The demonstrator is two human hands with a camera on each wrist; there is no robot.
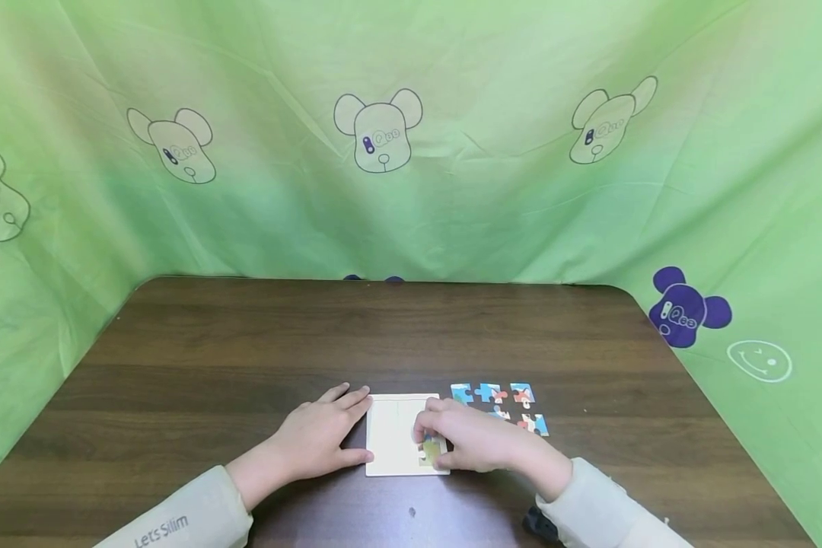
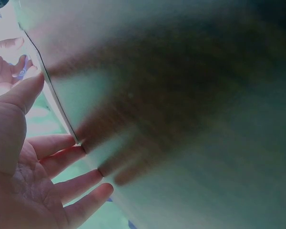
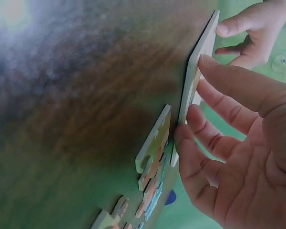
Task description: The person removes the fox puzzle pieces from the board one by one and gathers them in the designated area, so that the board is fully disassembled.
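Observation:
A pale, square puzzle tray [image 1: 390, 435] lies on the table between the two hands. My left hand [image 1: 318, 435] rests flat beside it with fingers spread, its thumb and fingertips touching the tray's left edge. Over the tray's right side, my right hand [image 1: 478, 439] has its fingers curled and pinches a yellow-green jigsaw piece [image 1: 429, 453] at the lower right corner; the hand partly hides that piece. In the right wrist view, the right thumb and fingers meet at the rim of the tray [image 3: 199, 62].
Several loose jigsaw pieces [image 1: 523, 393] in blue, red and white lie right of the tray, some behind the right hand. A dark object [image 1: 541, 525] shows by the right sleeve. The brown table [image 1: 383, 327] ends at a green printed curtain [image 1: 486, 198].

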